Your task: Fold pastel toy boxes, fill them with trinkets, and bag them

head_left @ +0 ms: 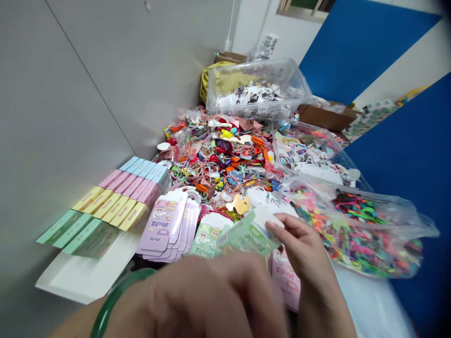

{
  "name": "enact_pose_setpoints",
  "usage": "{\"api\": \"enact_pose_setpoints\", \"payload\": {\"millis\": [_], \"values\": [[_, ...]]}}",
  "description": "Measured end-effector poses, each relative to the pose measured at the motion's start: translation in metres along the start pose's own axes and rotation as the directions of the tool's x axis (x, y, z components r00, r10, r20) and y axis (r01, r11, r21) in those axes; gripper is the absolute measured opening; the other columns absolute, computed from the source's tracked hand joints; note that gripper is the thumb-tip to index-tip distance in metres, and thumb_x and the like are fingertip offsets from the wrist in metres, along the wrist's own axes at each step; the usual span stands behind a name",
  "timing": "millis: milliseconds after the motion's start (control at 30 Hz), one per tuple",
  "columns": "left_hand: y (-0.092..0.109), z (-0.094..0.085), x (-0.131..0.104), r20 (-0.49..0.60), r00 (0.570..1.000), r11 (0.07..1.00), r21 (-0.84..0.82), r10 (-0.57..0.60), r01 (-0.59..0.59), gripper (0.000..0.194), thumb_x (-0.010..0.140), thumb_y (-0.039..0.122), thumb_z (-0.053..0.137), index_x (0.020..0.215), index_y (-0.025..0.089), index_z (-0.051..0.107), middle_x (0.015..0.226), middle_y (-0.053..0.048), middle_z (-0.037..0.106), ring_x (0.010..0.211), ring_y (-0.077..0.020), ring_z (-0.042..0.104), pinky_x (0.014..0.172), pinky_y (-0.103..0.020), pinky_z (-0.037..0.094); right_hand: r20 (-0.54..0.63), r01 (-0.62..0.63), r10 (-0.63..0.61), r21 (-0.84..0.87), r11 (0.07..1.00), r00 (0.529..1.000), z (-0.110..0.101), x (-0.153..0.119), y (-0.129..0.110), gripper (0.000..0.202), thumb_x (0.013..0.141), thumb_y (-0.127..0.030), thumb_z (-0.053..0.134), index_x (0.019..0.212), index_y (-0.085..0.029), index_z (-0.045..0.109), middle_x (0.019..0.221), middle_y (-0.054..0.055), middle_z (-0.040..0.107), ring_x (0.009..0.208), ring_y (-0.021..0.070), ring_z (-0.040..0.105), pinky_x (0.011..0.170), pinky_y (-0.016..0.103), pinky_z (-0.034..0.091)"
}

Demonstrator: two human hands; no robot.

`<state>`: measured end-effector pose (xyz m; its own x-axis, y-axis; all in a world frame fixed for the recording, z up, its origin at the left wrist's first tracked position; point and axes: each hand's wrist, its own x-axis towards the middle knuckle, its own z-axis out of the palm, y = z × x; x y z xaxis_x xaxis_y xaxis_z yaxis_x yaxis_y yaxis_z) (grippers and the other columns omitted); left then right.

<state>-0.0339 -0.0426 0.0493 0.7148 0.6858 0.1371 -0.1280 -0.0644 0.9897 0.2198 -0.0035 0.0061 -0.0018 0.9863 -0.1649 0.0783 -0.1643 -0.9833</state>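
My right hand pinches the top edge of a green printed box, whose white flap stands open. Large and blurred in the foreground is my left hand, a green bangle at its wrist. Its fingers are bent in front of the lower part of the green box, and what they hold, if anything, cannot be made out. Flat green cartons lie just behind the box. To their left is a stack of flat purple cartons; pink cartons lie partly under my right hand.
Blue, pink, yellow and green boxes stand in rows at the left in a white tray. Behind the cartons rises a pile of small trinkets. A clear bin stands at the back, bags of colourful pieces at the right.
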Motion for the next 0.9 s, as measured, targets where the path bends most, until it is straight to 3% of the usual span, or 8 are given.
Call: {"api": "enact_pose_setpoints", "payload": {"millis": [133,300,400,500,567,700,800,900], "values": [[-0.025,-0.014,0.012,-0.284,0.944,0.981,0.044,-0.169,0.189,0.057,0.066,0.034,0.081,0.116,0.031,0.055,0.117,-0.002,0.060,0.109,-0.0246,0.056,0.091,-0.034,0.046,0.187,-0.001,0.016,-0.082,0.997,0.982,0.007,-0.020,-0.016,0.020,0.081,-0.037,0.066,0.079,-0.018,0.069,0.069,0.001,0.062,0.059,0.0098,0.052,0.051,0.018,0.039],[-0.065,-0.001,0.009,-0.117,0.910,0.918,-0.037,-0.397,0.396,0.053,0.069,0.032,0.078,0.119,0.025,0.061,0.111,-0.003,0.067,0.103,-0.0254,0.061,0.092,-0.036,0.048,0.383,0.092,-0.033,-0.138,0.986,0.923,0.014,-0.016,-0.026,0.031,0.082,-0.046,0.061,0.076,-0.016,0.069,0.068,0.004,0.064,0.060,0.0134,0.056,0.055,0.022,0.044],[-0.073,-0.003,0.001,-0.222,0.883,0.909,-0.157,-0.414,0.387,0.053,0.072,0.030,0.077,0.122,0.025,0.060,0.111,-0.003,0.070,0.104,-0.0248,0.062,0.092,-0.034,0.048,0.186,0.080,-0.014,-0.352,0.932,0.982,0.010,0.020,-0.015,0.037,0.081,-0.051,0.056,0.075,-0.017,0.067,0.065,0.004,0.064,0.056,0.0147,0.055,0.052,0.025,0.042],[-0.076,-0.012,-0.006,-0.367,0.827,0.900,-0.269,-0.426,0.344,0.054,0.071,0.032,0.078,0.121,0.025,0.059,0.109,-0.005,0.072,0.102,-0.0255,0.065,0.088,-0.033,0.052,-0.138,-0.105,-0.007,-0.782,0.614,0.990,0.005,0.062,0.006,0.031,0.083,-0.045,0.054,0.075,-0.017,0.065,0.070,0.007,0.066,0.066,0.0184,0.059,0.056,0.026,0.038],[-0.076,-0.018,-0.008,-0.480,0.768,0.901,-0.314,-0.424,0.301,0.049,0.069,0.034,0.079,0.114,0.021,0.063,0.102,-0.006,0.074,0.095,-0.0266,0.068,0.080,-0.033,0.055,-0.198,-0.196,0.041,-0.884,0.424,0.979,0.005,0.081,0.019,0.033,0.084,-0.045,0.053,0.070,-0.016,0.064,0.071,0.010,0.067,0.068,0.0208,0.061,0.056,0.027,0.037],[-0.074,-0.023,-0.007,-0.636,0.667,0.907,-0.390,-0.388,0.156,0.038,0.069,0.036,0.079,0.101,0.018,0.067,0.095,-0.007,0.076,0.087,-0.0263,0.070,0.074,-0.033,0.058,-0.252,-0.247,0.031,-0.903,0.352,0.967,0.012,0.085,0.030,0.034,0.086,-0.042,0.049,0.079,-0.014,0.065,0.077,0.014,0.067,0.073,0.0255,0.062,0.058,0.031,0.038],[-0.076,-0.024,-0.004,-0.672,0.653,0.912,-0.405,-0.351,0.073,0.037,0.069,0.034,0.079,0.101,0.018,0.067,0.099,-0.007,0.076,0.090,-0.0253,0.070,0.078,-0.032,0.057,-0.041,-0.007,-0.118,-0.963,0.270,0.992,0.022,0.078,0.028,0.024,0.087,-0.027,0.046,0.100,-0.016,0.062,0.100,0.013,0.065,0.094,0.0250,0.059,0.071,0.031,0.041],[-0.079,-0.027,-0.003,-0.670,0.671,0.922,-0.384,-0.319,0.055,0.036,0.069,0.033,0.079,0.100,0.018,0.068,0.099,-0.007,0.076,0.091,-0.0248,0.070,0.078,-0.030,0.057,0.342,0.361,-0.142,-0.922,0.141,0.929,0.033,0.076,0.031,0.033,0.084,-0.016,0.047,0.115,-0.022,0.057,0.117,0.009,0.060,0.103,0.0213,0.055,0.076,0.027,0.042]]}}
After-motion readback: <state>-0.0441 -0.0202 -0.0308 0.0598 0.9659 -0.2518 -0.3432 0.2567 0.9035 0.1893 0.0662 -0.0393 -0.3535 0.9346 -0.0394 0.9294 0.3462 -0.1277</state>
